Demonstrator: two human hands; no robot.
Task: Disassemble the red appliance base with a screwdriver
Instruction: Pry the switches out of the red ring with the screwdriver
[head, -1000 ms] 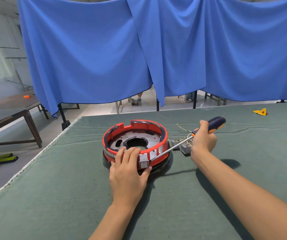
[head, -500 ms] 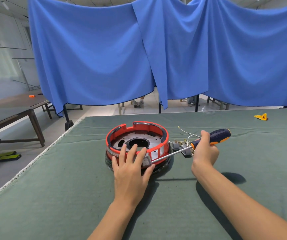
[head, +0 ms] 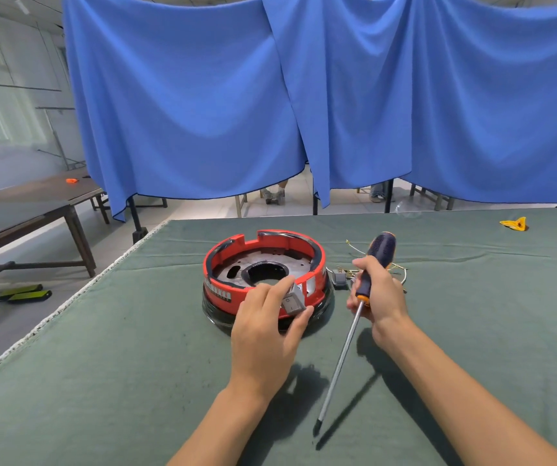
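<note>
The round red appliance base (head: 263,257) sits on the green cloth of the table, open side up, with a metal plate and a central hole inside. My left hand (head: 263,327) is at its near rim and pinches a small grey rocker switch (head: 293,301) between thumb and fingers. My right hand (head: 376,294) grips the dark blue and orange handle of a long screwdriver (head: 347,344). Its shaft slants down toward me, and the tip hovers just above the cloth, away from the base.
Small grey parts and loose wires (head: 341,277) lie right of the base, partly behind my right hand. A yellow piece (head: 514,223) lies at the far right. The table's left edge (head: 68,307) runs diagonally. Blue curtains hang behind; a dark table (head: 35,210) stands at left.
The screwdriver has left the base's rim and swung round, so its tip now points toward me. My left hand went from resting on the rim to pinching the grey switch.
</note>
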